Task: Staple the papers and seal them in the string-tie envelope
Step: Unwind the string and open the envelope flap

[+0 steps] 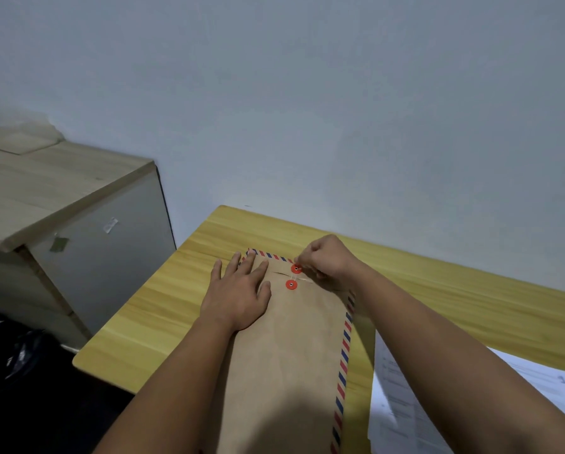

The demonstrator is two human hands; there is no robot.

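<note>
Both hands are on the envelope (291,348), apart from each other. My left hand (236,294) lies flat, fingers straight and slightly spread, pressing on the envelope's left side where the flap meets the body; its fingertips reach up onto the flap. My right hand (327,258) has its fingers curled, pinching the thin string (305,280) just beside the upper red button (296,269). The string looks to run from there toward the lower red button (291,284), which sits just below the flap's edge. Whether the string is wound round either button I cannot tell at this size.

Left of the table stands a pale wood-topped cabinet (61,204) against the wall, with something dark and shiny (9,352) on the floor below it, too dim to identify.

Envelope: brown, red-and-blue striped border, lying lengthwise on the yellow wooden table (150,309), flap end away from me, flap folded down. The near end runs out of view under my forearms.

Right of the envelope, near the table's close edge, lie printed white papers (402,404), partly under my right forearm. Print too small to read.
</note>
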